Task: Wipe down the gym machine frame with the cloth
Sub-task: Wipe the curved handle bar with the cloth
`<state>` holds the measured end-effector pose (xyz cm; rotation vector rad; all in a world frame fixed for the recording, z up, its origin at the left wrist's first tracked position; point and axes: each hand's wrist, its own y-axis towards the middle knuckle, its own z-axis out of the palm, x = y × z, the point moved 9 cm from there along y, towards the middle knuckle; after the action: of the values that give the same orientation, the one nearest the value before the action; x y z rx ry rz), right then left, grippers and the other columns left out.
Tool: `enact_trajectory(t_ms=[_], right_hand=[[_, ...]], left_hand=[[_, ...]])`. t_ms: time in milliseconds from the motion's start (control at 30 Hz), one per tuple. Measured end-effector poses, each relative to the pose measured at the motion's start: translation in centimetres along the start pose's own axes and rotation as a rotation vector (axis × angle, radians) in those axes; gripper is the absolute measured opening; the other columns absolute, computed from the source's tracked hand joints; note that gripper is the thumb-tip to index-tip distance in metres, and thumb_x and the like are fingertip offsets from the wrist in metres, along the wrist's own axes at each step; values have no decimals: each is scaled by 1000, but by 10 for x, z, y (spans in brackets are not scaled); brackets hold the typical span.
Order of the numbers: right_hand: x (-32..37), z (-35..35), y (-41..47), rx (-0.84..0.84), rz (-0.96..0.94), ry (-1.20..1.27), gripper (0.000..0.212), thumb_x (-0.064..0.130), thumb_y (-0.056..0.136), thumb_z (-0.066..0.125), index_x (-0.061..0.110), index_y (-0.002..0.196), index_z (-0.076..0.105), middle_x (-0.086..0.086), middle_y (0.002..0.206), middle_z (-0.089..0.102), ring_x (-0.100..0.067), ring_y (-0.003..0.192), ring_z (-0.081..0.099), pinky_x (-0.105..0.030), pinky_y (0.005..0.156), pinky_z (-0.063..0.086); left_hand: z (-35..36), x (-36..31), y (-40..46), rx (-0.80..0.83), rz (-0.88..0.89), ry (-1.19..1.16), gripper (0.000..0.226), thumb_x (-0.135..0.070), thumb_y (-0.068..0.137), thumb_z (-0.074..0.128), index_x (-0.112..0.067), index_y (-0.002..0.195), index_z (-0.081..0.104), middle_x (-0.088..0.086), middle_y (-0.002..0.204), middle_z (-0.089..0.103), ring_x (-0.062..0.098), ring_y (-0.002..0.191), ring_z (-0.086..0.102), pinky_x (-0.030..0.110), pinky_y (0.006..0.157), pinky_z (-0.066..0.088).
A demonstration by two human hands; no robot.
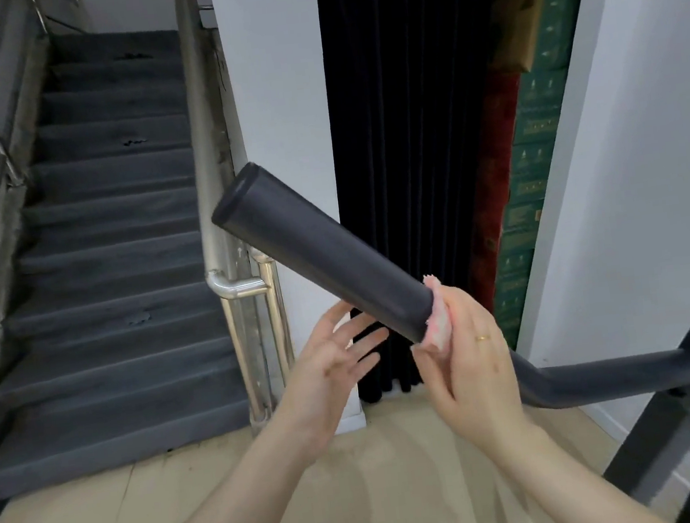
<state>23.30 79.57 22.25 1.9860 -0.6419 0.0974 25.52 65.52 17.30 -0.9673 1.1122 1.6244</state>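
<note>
Grey carpeted staircase (113, 229) with a steel handrail (210, 169) fills the left. The machine frame (609, 376), a dark matte tube, runs from lower right up-left, ending in a cylindrical foam grip (320, 251). Right hand (472, 358) clamps the pink cloth (440, 323) around the tube below the grip. Left hand (333, 358) is spread, fingers straight, holding nothing.

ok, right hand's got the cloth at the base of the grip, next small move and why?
Probably slide the right hand with the pink cloth down the bare bar: the cloth sits just below the foam grip, the left hand is open and free.
</note>
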Motion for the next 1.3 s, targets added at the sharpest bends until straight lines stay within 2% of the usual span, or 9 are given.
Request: enact_trajectory(t_ms=[200, 300, 467, 600, 800, 900, 1067, 1167, 1300], right_hand=[[12, 10, 16, -3, -117, 53, 60, 12, 85, 58, 4, 140, 36, -13, 144, 44, -27, 133, 42, -38, 109, 35], [-23, 13, -6, 94, -197, 166, 55, 21, 92, 48, 6, 142, 31, -13, 148, 38, -25, 138, 35, -38, 112, 31], [-168, -3, -94, 333, 176, -98, 50, 40, 96, 24, 24, 143, 33, 4, 141, 43, -14, 132, 37, -29, 111, 25], [-179, 1, -97, 330, 244, -117, 49, 46, 99, 17, 26, 142, 32, 7, 141, 38, -12, 132, 33, -30, 109, 25], [-199, -1, -102, 499, 22, -47, 53, 34, 99, 33, 18, 149, 27, 3, 150, 33, -14, 140, 28, -31, 114, 20], [-286, -48, -117, 426, 214, -186, 47, 28, 99, 31, 14, 143, 39, -4, 142, 44, -23, 134, 36, -45, 112, 25], [-368, -90, -128, 312, 591, -285, 53, 28, 96, 19, 7, 135, 48, -13, 141, 44, -30, 136, 31, -38, 118, 14], [-309, -46, -122, 413, 325, -182, 50, 29, 96, 26, 7, 136, 47, -8, 140, 45, -28, 137, 32, -40, 118, 15], [-277, -26, -126, 496, 56, -113, 49, 29, 99, 36, 12, 145, 35, -7, 149, 35, -25, 142, 22, -44, 117, 13]], left_hand=[[22, 58, 4, -19, -147, 86, 65, 0, 56, 38, -11, 120, 48, -3, 96, 71, 11, 85, 67, 22, 70, 52], [34, 84, 6, -13, -207, 48, 70, -2, 61, 37, -19, 128, 49, 4, 115, 67, 17, 103, 64, 33, 89, 51], [64, 134, 5, 3, -272, 88, 66, -15, 66, 51, -39, 127, 46, -5, 122, 63, 16, 121, 54, 38, 101, 39], [91, 156, 15, 38, -238, 135, 72, -54, 69, 70, -43, 133, 40, -4, 136, 53, 14, 128, 47, 43, 106, 36], [89, 176, 34, -162, -157, 114, 63, -49, 67, 73, -27, 121, 52, -5, 123, 62, 18, 119, 55, 45, 102, 43], [96, 193, 37, -179, -167, 171, 69, -40, 63, 72, -24, 127, 49, -12, 119, 63, 7, 115, 56, 38, 98, 44], [107, 224, 36, -295, -178, 54, 48, -22, 73, 69, -31, 118, 52, -14, 104, 66, 14, 111, 59, 38, 90, 52], [104, 230, 37, -362, -155, 15, 37, -12, 81, 69, -33, 109, 56, -16, 97, 67, 14, 108, 61, 29, 81, 53], [105, 227, 36, -355, -142, 57, 41, -30, 75, 76, -38, 109, 55, -12, 103, 68, 19, 100, 67, 26, 77, 50]])
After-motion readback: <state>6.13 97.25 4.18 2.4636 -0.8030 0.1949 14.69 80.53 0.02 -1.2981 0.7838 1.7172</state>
